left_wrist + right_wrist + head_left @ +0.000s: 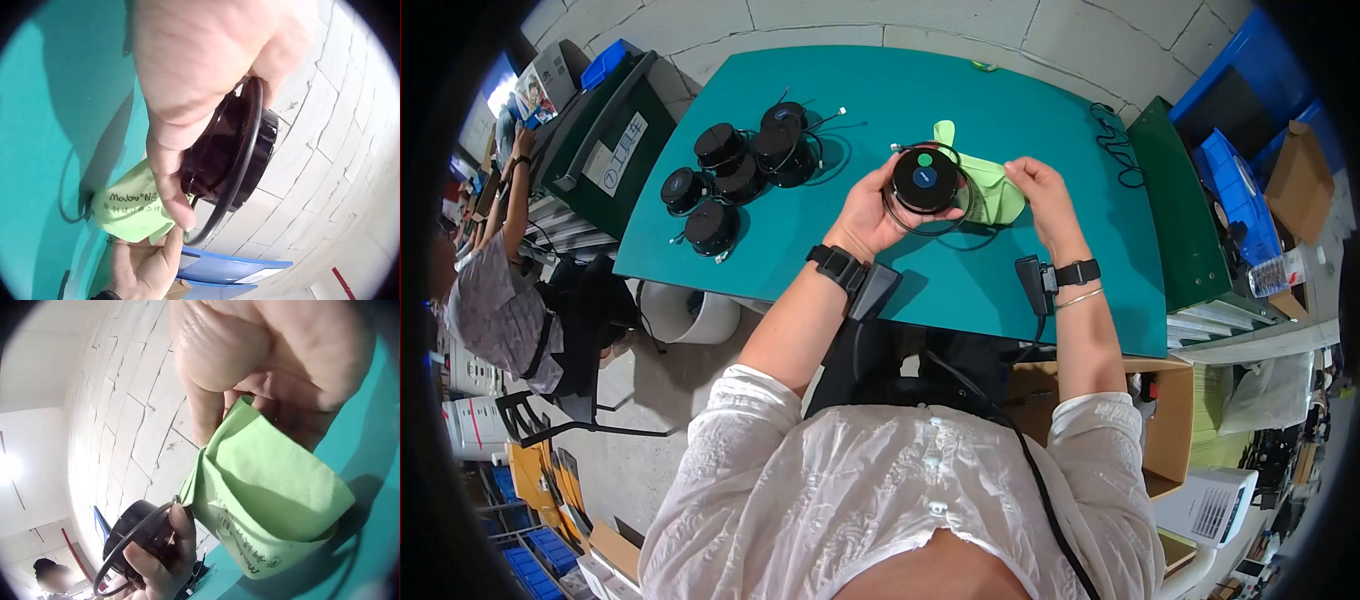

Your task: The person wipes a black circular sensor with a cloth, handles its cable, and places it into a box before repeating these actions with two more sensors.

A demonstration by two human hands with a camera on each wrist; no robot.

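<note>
My left hand grips a black round device over the table, its top marked with a green dot and a blue label. A black cable loops around the device, and a small connector shows at its upper left in the head view. Between thumb and fingers, my right hand pinches the upper edge of a light green cloth with dark printed writing. The cloth hangs folded below that pinch in the right wrist view. Its other side reaches the left fingertips, close beside the device.
Several similar black devices with cables stand on the left of the green table. A coiled black cable lies near its right edge. Green cabinets flank the table, blue bins stand right, and another person is at left.
</note>
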